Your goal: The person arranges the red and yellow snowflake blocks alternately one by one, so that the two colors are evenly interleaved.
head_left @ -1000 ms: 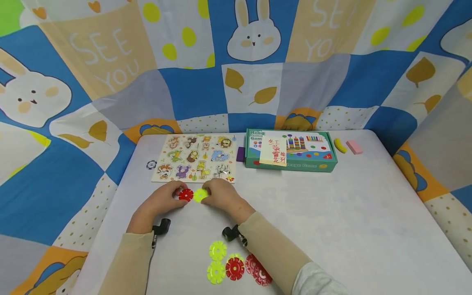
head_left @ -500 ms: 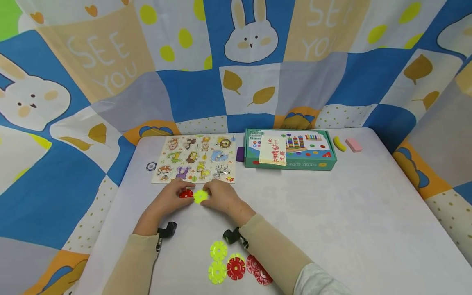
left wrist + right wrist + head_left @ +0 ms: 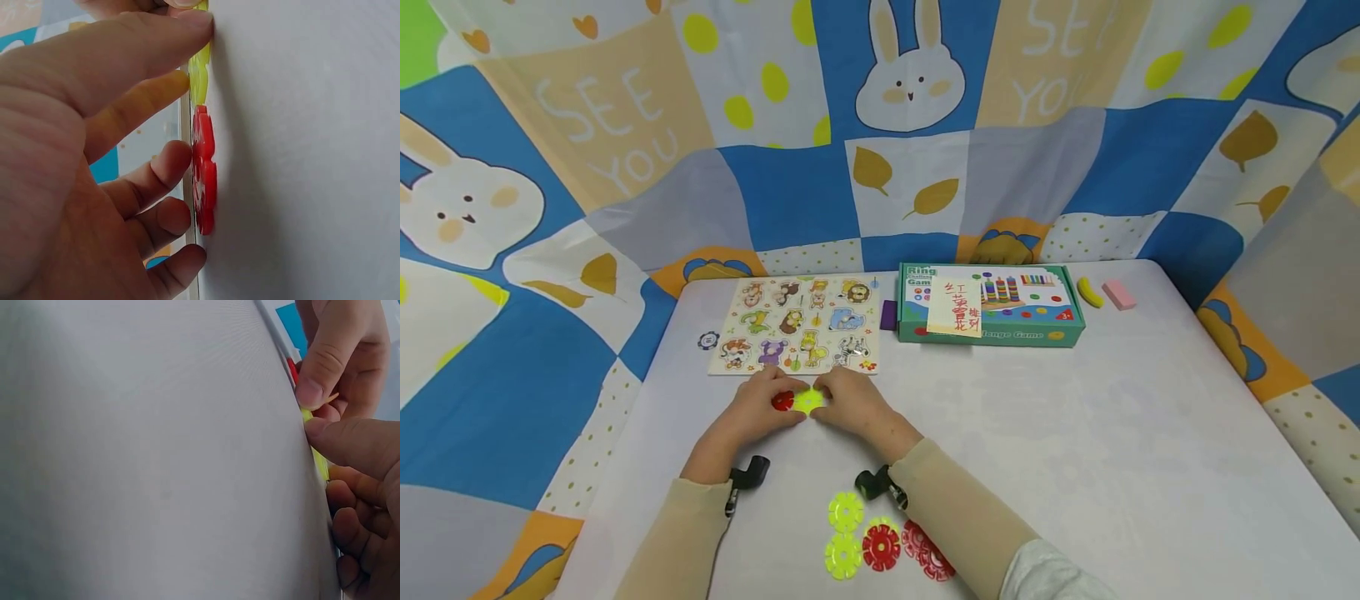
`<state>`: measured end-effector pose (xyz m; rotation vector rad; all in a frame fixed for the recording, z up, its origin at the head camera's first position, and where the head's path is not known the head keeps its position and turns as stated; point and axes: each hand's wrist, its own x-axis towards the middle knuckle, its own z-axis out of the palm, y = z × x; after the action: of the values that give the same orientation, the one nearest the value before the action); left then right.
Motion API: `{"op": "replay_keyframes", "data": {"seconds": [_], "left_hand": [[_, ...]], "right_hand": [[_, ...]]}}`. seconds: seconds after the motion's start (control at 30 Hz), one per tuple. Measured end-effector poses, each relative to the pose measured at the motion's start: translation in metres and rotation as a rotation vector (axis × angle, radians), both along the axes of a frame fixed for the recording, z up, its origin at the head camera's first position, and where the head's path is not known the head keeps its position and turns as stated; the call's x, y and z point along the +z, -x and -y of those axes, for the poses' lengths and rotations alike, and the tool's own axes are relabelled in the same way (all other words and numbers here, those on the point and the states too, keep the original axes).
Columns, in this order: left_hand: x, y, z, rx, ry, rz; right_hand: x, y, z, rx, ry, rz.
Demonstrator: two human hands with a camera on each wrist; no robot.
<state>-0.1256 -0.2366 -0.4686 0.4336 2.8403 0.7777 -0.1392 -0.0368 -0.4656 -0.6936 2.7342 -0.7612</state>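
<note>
A yellow snowflake disc (image 3: 808, 402) lies flat in front of the puzzle board, side by side with a red snowflake disc (image 3: 782, 401). My left hand (image 3: 757, 410) reaches over the red disc and pinches the yellow one, thumb at its near edge and forefinger at its far edge. From the other side, my right hand (image 3: 856, 406) pinches the same yellow disc between thumb and fingers. The left wrist view has the red disc (image 3: 205, 169) edge-on below the yellow disc (image 3: 199, 84), the other left fingers curled beside it.
Nearer the body lie loose yellow discs (image 3: 843, 556) and red discs (image 3: 881, 547), some partly under the right sleeve. Behind the hands are an animal puzzle board (image 3: 760, 302), a green game box (image 3: 1037, 336), a yellow banana-shaped piece (image 3: 1090, 293) and a pink block (image 3: 1120, 294).
My left hand has slid right, from gripping the red disc to pinching the yellow one beside it. The right hand has stayed at the yellow disc.
</note>
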Motion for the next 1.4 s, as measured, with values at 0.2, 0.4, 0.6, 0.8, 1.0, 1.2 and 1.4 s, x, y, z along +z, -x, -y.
{"op": "replay_keyframes", "data": {"seconds": [0.2, 0.4, 0.6, 0.8, 1.0, 1.2, 1.4], "left_hand": [[-0.001, 0.001, 0.001, -0.002, -0.001, 0.011], [0.003, 0.004, 0.001, -0.002, 0.020, 0.018], [0.005, 0.004, 0.000, 0.012, 0.007, 0.036], [0.002, 0.001, 0.001, 0.021, -0.025, 0.045], [-0.001, 0.001, 0.002, 0.017, -0.039, 0.033], [-0.002, 0.001, 0.003, 0.010, -0.047, 0.031], [-0.003, 0.001, 0.002, 0.007, -0.040, 0.033]], "right_hand": [[0.009, -0.002, -0.011, 0.063, 0.014, 0.049], [0.039, -0.009, -0.035, 0.111, 0.019, 0.021], [0.059, -0.021, -0.058, 0.140, 0.074, -0.079], [0.067, -0.036, -0.078, 0.161, 0.096, -0.068], [0.067, -0.057, -0.097, 0.157, 0.131, -0.028], [0.058, -0.078, -0.118, 0.151, 0.201, 0.020], [0.043, -0.096, -0.139, 0.134, 0.258, 0.113]]}}
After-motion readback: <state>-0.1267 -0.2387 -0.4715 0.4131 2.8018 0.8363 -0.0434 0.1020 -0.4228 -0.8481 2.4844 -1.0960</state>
